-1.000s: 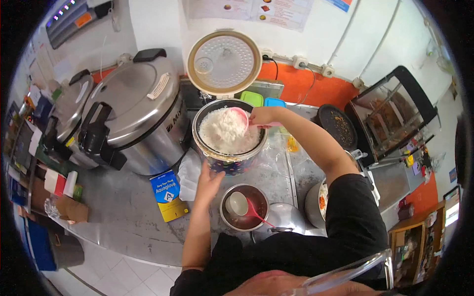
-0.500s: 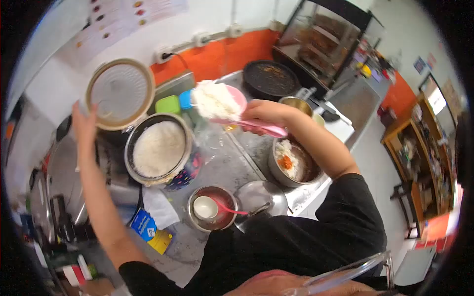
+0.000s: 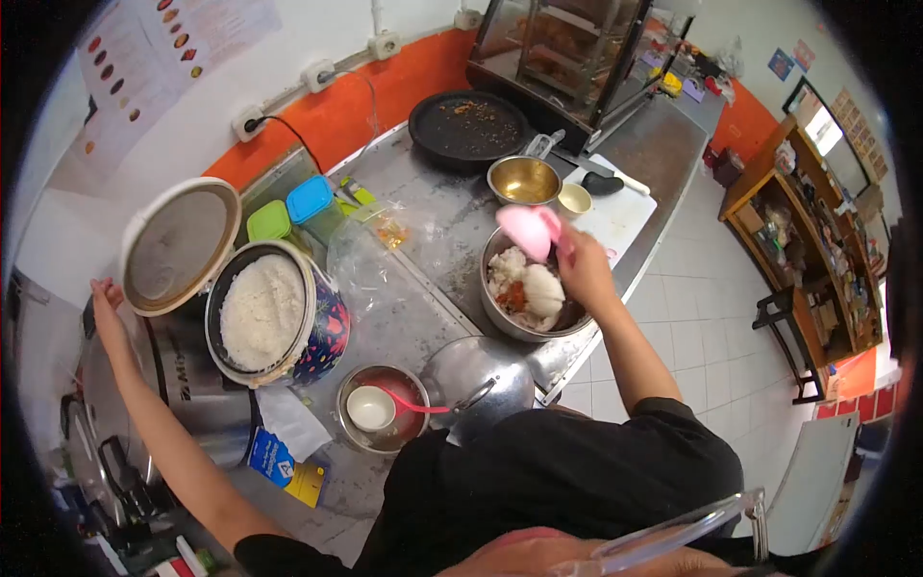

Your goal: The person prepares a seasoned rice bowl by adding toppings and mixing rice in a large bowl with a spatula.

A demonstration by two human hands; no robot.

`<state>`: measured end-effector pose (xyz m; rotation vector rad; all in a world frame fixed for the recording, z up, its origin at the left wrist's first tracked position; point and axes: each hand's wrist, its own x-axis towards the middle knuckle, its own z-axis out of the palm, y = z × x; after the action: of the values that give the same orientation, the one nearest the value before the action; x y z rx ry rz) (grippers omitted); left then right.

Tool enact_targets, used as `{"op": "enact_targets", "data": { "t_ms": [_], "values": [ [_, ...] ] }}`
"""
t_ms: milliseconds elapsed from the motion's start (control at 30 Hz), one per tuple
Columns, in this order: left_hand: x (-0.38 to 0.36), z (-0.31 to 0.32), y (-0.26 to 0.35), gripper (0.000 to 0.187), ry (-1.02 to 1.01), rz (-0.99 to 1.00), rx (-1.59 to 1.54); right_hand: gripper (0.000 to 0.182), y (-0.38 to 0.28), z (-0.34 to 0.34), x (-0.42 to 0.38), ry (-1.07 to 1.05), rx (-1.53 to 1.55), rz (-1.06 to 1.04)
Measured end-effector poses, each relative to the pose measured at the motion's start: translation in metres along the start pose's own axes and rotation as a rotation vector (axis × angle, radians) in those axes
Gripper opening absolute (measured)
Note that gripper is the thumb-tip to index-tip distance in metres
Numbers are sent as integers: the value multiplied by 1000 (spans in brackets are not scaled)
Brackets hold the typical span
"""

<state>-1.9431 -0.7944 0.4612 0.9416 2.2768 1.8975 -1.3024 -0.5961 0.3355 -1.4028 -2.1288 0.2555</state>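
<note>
My right hand (image 3: 588,269) grips a pink rice scoop (image 3: 527,231), tipped over a steel pot (image 3: 495,313). In this pot, a rounded mound of white rice (image 3: 543,288) sits beside looser rice and an orange-red seasoning (image 3: 510,296). At the far left my left hand (image 3: 108,296) has its fingers apart, near the edge of the raised rice cooker lid (image 3: 183,247). Below the lid stands the dark-patterned rice cooker (image 3: 327,327), filled with white rice (image 3: 261,313).
Nearby are a steel bowl (image 3: 420,385) with a small white cup (image 3: 371,409), a metal lid (image 3: 481,380), a black pan (image 3: 466,130) and a gold bowl (image 3: 524,180). A large steel pot (image 3: 207,394) stands left; a glass display case (image 3: 567,58) stands behind.
My right hand has moved right and down from near the rice cooker to the steel pot, and the scoop's rice is now in the pot. My left hand is lower.
</note>
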Motion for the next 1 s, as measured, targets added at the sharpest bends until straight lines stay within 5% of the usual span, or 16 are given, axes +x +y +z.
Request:
{"op": "enact_targets", "data": {
  "t_ms": [67, 100, 200, 267, 367, 433, 533, 600, 667, 733, 800, 933, 1000],
  "values": [
    [-45, -15, -1, 49, -8, 151, 116, 35, -29, -6, 28, 122, 468, 53],
    [-83, -13, 8, 44, 22, 289, 172, 34, -35, 8, 47, 46, 625, 16],
    [-212, 9, 56, 30, 159, 307, 185, 29, -115, 32, 83, -172, 1066, 1],
    [-273, 6, 47, 22, 144, 355, 239, 32, -163, 77, 105, -74, 1156, -228],
    [-360, 13, 14, 16, 185, 178, 46, 39, -235, 136, 122, -246, 1486, -157],
    [-417, 19, -4, 12, 207, -120, -90, 46, -272, 159, 119, -167, 1704, 7],
    [-489, 13, -46, 10, 268, -149, 109, 49, -296, 215, 104, 1, 1448, -73],
    [-523, 8, -45, 9, 259, -347, 125, 51, -286, 241, 90, -159, 1287, -34],
    [-538, 6, -43, 10, 275, -378, 173, 48, -263, 252, 80, -173, 800, -174],
    [-548, 10, -39, 11, 270, -414, 222, 40, -226, 242, 63, -243, 853, -273],
    [-540, 21, -33, 16, 96, -571, -134, 32, -188, 220, 32, -339, 1156, -182],
    [-520, 75, -36, 29, -390, -865, -504, 24, -80, 170, -43, -815, 832, -405],
    [-528, 111, -53, 29, -518, -920, -480, 20, -62, 96, -70, -864, 548, -424]
  ]
}}
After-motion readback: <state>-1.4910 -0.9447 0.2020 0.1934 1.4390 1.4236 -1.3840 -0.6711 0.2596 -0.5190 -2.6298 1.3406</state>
